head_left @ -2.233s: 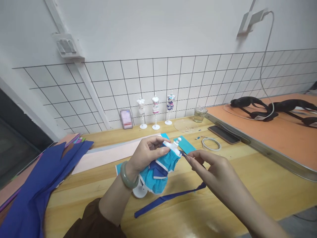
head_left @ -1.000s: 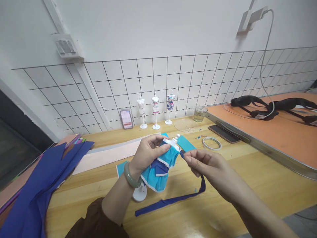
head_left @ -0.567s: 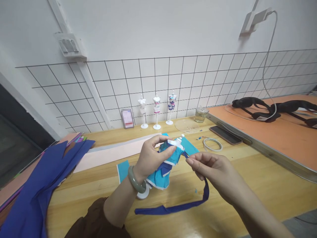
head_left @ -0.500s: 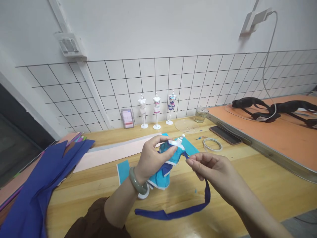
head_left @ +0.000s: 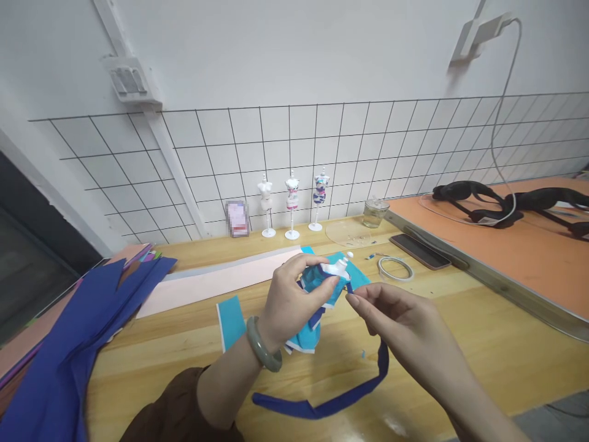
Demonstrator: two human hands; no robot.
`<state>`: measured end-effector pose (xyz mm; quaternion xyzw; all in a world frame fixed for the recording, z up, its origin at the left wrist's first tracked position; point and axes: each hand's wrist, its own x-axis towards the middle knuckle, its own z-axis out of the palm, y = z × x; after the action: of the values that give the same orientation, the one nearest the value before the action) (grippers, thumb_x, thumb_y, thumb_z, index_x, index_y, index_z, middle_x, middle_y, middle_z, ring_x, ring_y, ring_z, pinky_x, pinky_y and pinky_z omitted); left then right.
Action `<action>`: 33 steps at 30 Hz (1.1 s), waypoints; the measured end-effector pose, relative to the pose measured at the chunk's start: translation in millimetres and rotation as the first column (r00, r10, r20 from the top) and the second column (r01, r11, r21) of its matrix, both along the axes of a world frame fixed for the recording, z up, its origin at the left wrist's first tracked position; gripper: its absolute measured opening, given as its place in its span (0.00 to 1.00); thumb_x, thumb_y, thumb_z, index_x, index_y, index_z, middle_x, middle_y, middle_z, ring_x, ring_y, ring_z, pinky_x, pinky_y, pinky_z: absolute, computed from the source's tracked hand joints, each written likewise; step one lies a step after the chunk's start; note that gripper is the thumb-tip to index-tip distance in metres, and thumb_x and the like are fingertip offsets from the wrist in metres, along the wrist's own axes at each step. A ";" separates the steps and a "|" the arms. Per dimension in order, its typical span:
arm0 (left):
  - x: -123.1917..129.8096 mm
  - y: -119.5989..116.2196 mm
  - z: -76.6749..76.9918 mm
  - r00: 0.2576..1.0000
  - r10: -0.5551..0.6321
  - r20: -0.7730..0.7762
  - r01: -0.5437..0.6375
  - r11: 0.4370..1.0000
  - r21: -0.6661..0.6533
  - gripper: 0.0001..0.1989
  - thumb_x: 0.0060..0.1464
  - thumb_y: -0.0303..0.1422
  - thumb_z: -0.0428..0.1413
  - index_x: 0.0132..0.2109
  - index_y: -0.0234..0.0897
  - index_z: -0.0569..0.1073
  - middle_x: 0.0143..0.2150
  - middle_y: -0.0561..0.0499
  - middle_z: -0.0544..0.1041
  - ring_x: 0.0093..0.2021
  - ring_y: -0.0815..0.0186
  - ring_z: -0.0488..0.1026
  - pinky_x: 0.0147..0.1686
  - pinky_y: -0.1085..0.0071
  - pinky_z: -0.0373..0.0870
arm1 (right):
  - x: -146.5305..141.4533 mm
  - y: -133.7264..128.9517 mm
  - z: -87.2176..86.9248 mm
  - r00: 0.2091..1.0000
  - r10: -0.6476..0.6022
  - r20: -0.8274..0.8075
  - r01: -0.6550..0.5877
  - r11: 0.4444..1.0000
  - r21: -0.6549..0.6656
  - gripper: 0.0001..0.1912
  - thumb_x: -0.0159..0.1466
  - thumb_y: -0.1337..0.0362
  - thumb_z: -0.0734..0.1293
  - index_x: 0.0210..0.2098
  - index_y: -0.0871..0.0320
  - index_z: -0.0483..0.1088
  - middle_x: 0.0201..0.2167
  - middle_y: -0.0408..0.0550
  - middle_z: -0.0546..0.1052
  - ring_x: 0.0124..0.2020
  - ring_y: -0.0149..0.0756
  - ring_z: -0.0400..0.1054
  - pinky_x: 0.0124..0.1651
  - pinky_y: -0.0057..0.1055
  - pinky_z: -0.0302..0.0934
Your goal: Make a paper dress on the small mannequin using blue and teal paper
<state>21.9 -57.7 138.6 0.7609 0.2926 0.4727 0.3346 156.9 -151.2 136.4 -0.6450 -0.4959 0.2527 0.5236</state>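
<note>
My left hand [head_left: 297, 293] is wrapped round a small white mannequin [head_left: 339, 267] dressed in turquoise and dark blue paper. The mannequin leans to the right, its knobbed neck uppermost. Between the thumb and fingers of my right hand [head_left: 396, 313] is pinched a dark blue strip [head_left: 340, 402]. One end of the strip reaches the mannequin's shoulder. Its long tail hangs below my right hand and curves left over the table. Turquoise pieces with white edges [head_left: 304, 337] flare out beneath my left hand, which covers much of the mannequin's body.
Three small mannequins [head_left: 292, 195] stand by the wall grid. A turquoise piece [head_left: 231, 322] and a long pale pink sheet [head_left: 221, 282] lie on the wooden table. Dark blue sheets [head_left: 59, 350] lie at left. At right are a tape roll [head_left: 396, 268], a phone [head_left: 419, 251] and a glass [head_left: 375, 213].
My left hand and the mannequin have moved slightly right, and the mannequin tilts further right. My right hand still pinches the blue strip, whose tail has shifted a little.
</note>
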 end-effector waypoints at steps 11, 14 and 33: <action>2.2 0.6 -4.3 1.000 -0.019 0.009 0.018 0.994 0.105 0.09 0.48 0.29 0.58 0.40 0.38 0.74 0.40 0.50 0.77 0.41 0.66 0.73 0.44 0.67 0.70 | -3.2 6.9 -0.4 0.995 0.072 -0.067 -0.067 0.996 0.065 0.13 0.59 0.52 0.65 0.32 0.56 0.71 0.20 0.41 0.65 0.22 0.29 0.60 0.18 0.23 0.59; 3.1 0.4 -5.1 1.000 -0.029 -0.007 0.030 0.991 0.133 0.11 0.47 0.28 0.57 0.41 0.38 0.74 0.41 0.50 0.77 0.43 0.65 0.73 0.46 0.66 0.70 | -1.0 9.1 -0.4 0.993 0.096 -0.062 -0.092 0.994 0.055 0.14 0.59 0.52 0.65 0.31 0.57 0.71 0.21 0.41 0.65 0.23 0.29 0.60 0.19 0.23 0.60; 8.6 -2.8 -15.9 1.000 -0.025 -0.013 0.028 0.965 0.262 0.13 0.49 0.26 0.56 0.44 0.36 0.72 0.42 0.48 0.77 0.44 0.64 0.73 0.47 0.66 0.72 | 2.9 6.3 -2.7 0.985 0.011 0.172 -0.027 0.995 0.093 0.12 0.61 0.54 0.64 0.35 0.56 0.71 0.27 0.44 0.73 0.27 0.33 0.65 0.29 0.29 0.62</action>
<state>30.6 -60.5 122.7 0.8045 0.2191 0.4990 0.2361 159.8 -144.9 133.6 -0.6342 -0.5566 0.1774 0.5065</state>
